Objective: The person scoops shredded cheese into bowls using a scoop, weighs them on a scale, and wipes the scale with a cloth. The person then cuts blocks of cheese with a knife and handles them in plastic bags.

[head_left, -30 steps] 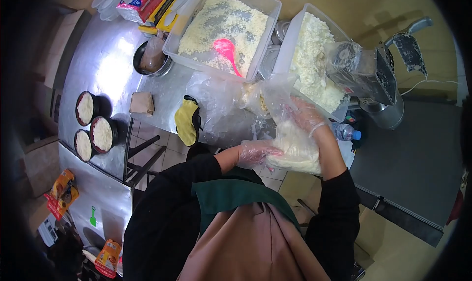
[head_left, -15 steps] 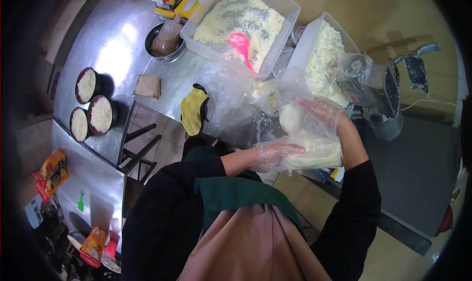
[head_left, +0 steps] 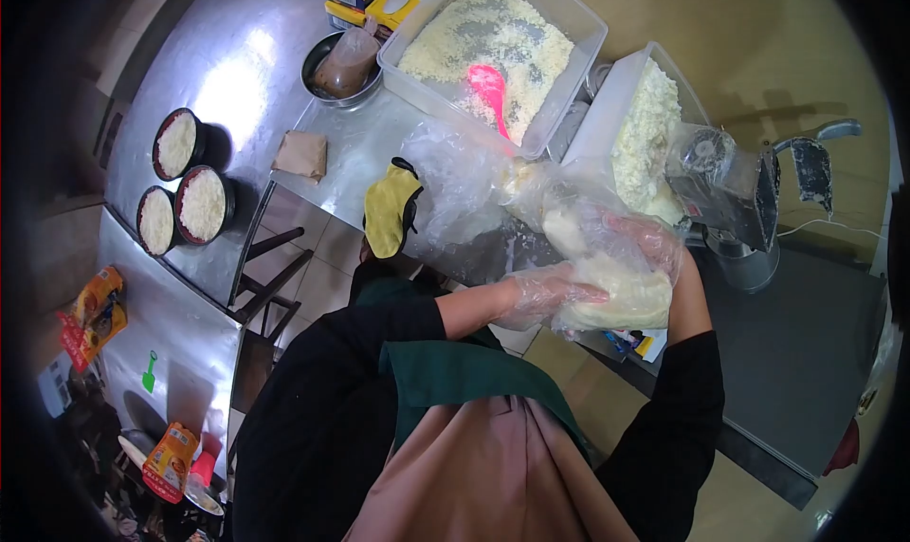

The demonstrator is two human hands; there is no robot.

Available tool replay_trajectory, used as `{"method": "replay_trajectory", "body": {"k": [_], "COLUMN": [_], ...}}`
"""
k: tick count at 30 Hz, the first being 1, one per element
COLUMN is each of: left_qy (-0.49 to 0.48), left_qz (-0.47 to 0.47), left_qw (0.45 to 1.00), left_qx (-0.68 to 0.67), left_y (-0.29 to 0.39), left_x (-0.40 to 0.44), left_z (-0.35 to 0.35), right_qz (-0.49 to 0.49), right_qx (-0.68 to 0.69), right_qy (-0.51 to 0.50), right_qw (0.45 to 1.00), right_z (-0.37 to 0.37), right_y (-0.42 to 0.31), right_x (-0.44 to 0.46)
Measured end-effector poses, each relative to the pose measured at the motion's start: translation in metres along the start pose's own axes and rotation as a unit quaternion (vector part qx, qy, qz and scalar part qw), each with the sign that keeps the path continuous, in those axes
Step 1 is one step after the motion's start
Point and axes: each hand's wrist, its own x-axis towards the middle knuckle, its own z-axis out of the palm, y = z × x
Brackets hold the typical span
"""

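In clear plastic gloves, my hands hold a pale block (head_left: 621, 300) that looks like cheese, above the table's front edge. My left hand (head_left: 555, 293) grips its left end, thumb on top. My right hand (head_left: 649, 243) is closed around its far right side, fingers partly hidden by clear plastic. A smaller white piece (head_left: 566, 231) lies just beyond the block, against the crumpled plastic bag (head_left: 450, 191). Behind my right hand stands a clear tub of white shreds (head_left: 646, 129). A grating machine (head_left: 725, 177) with a lever is to its right.
A large clear bin (head_left: 592, 44) holds pale shreds and a pink scoop (head_left: 488, 87). A yellow glove (head_left: 389, 210), a brown packet (head_left: 300, 154) and a metal bowl (head_left: 355, 94) are leftward. Several black-rimmed bowls of white shreds (head_left: 203, 203) sit far left. A dark counter (head_left: 796, 352) is right.
The whole view has shifted slightly, so the table items appear further right and lower. Both hands still hold the block, which is tilted a little differently.
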Motion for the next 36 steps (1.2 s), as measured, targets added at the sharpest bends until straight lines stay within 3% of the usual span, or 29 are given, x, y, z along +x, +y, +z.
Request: {"method": "replay_trajectory", "body": {"k": [5, 6, 7, 8, 10, 14, 16, 17, 19, 20, 22, 26, 28, 29, 31, 32, 34, 35, 36], "left_qy": [-0.017, -0.008, 0.002, 0.002, -0.007, -0.028, -0.037, -0.038, -0.04, -0.041, -0.048, -0.059, -0.06, -0.061, -0.044, -0.044, -0.047, -0.047, -0.05], "left_qz": [-0.02, -0.017, -0.013, -0.013, -0.002, -0.005, -0.001, -0.001, 0.009, 0.014, 0.021, 0.027, 0.033, 0.036, 0.031, 0.03, 0.032, 0.033, 0.031], "left_qw": [0.999, 0.999, 0.999, 0.999, 0.999, 0.996, 0.995, 0.995, 0.994, 0.994, 0.993, 0.993, 0.993, 0.994, 0.995, 0.995, 0.994, 0.994, 0.994], "left_qx": [-0.034, -0.033, -0.032, -0.033, -0.045, -0.084, -0.091, -0.091, -0.097, -0.1, -0.106, -0.102, -0.093, -0.089, -0.085, -0.085, -0.089, -0.089, -0.089], "left_y": [0.002, 0.003, 0.003, 0.004, 0.006, 0.002, 0.001, 0.001, 0.003, 0.005, 0.009, 0.007, 0.007, 0.008, 0.01, 0.01, 0.012, 0.013, 0.012], "left_x": [-0.002, -0.001, -0.001, -0.001, -0.002, 0.002, 0.003, 0.003, 0.002, 0.0, -0.004, -0.004, -0.004, -0.004, -0.006, -0.007, -0.007, -0.007, -0.007], "left_z": [0.005, 0.005, 0.005, 0.006, 0.007, 0.006, 0.007, 0.007, 0.007, 0.008, 0.009, 0.006, 0.006, 0.006, 0.007, 0.008, 0.009, 0.009, 0.008], "right_qz": [-0.013, -0.003, 0.007, 0.007, -0.075, -0.085, -0.262, -0.261, 0.064, 0.064, -0.006, -0.033, -0.032, -0.033, -0.017, -0.016, -0.132, -0.133, -0.06], "right_qx": [-0.02, -0.154, -0.285, -0.285, -0.473, -0.518, -0.639, -0.639, -0.565, -0.566, -0.734, -0.688, -0.775, -0.776, -0.534, -0.533, -0.758, -0.759, -0.585], "right_qy": [0.032, 0.085, 0.135, 0.135, 0.093, 0.097, 0.038, 0.038, 0.047, 0.047, -0.008, 0.013, 0.02, 0.021, 0.033, 0.033, 0.001, 0.002, 0.03], "right_qw": [0.999, 0.984, 0.949, 0.949, 0.873, 0.845, 0.723, 0.722, 0.822, 0.82, 0.679, 0.725, 0.63, 0.63, 0.845, 0.846, 0.639, 0.638, 0.808], "right_z": [-0.004, 0.0, 0.004, -0.002, -0.015, -0.023, -0.045, -0.028, 0.004, 0.002, -0.003, -0.001, 0.012, 0.008, -0.006, -0.013, -0.025, -0.015, -0.004], "right_y": [-0.004, -0.011, -0.016, -0.015, -0.012, -0.015, 0.001, -0.017, -0.051, -0.049, -0.041, -0.051, -0.052, -0.054, -0.053, -0.045, -0.03, -0.042, -0.055], "right_x": [0.007, 0.003, 0.0, 0.003, 0.01, 0.008, 0.024, 0.018, 0.007, 0.011, 0.021, 0.019, 0.015, 0.018, 0.026, 0.03, 0.04, 0.033, 0.023]}}
